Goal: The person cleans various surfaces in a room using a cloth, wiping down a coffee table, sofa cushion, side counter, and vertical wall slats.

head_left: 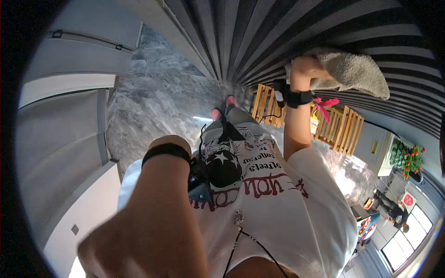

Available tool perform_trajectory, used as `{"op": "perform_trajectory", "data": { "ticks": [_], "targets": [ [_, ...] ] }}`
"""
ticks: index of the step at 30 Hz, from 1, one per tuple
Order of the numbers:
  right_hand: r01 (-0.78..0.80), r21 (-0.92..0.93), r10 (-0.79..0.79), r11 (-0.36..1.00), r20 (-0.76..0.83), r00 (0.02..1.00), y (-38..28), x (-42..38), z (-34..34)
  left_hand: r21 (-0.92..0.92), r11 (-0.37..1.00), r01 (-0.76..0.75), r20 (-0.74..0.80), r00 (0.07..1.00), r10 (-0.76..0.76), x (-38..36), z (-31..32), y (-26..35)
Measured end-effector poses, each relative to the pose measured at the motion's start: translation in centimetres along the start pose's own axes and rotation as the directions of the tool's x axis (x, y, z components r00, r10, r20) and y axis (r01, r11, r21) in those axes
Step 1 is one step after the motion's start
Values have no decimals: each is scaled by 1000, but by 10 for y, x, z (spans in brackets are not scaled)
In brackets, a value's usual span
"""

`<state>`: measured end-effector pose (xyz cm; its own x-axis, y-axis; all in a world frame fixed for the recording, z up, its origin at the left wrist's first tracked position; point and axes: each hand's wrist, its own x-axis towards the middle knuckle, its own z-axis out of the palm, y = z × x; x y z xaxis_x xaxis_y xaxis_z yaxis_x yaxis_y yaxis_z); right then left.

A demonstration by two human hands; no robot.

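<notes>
My right hand (307, 67) is wrapped on a beige-grey cloth (354, 73), which lies against the dark ribbed panel (278, 34). A black band and a small device with a cord circle that wrist. Close to the camera, my left hand (153, 227) looms large and soft-edged at the lower left. Its fingers are hidden or out of frame, so I cannot see whether it holds anything. It wears a black wristband (166, 152) with a dark device (199, 183) beside it.
Below my right arm are slatted wooden pieces (340, 127) with a pink ribbon (327, 107). Grey marbled floor (153, 92) spreads around my feet. Grey cabinets (60, 116) line the left. A potted plant with red fruit (411, 162) and another person (396, 213) appear at far right.
</notes>
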<state>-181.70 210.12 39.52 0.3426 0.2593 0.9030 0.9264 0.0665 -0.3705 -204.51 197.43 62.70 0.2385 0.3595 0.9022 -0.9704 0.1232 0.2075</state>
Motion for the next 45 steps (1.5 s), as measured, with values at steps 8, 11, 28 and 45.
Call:
{"op": "perform_trajectory", "data": {
  "ticks": [8,11,28,45],
  "targets": [
    [14,60,-19,998,83,996,-8,1,-9,-282,938,202,266,956,-125,28,-27,-59],
    [29,61,-36,998,104,994,-8,2,-12,-306,910,280,335,926,-172,27,-36,-77],
    [100,171,-135,980,208,969,-64,15,-49,-253,779,573,571,739,-358,7,-67,-90],
    [492,-167,-455,854,217,864,-124,-46,35,626,451,637,-340,742,-577,-70,-157,45]
  ]
}}
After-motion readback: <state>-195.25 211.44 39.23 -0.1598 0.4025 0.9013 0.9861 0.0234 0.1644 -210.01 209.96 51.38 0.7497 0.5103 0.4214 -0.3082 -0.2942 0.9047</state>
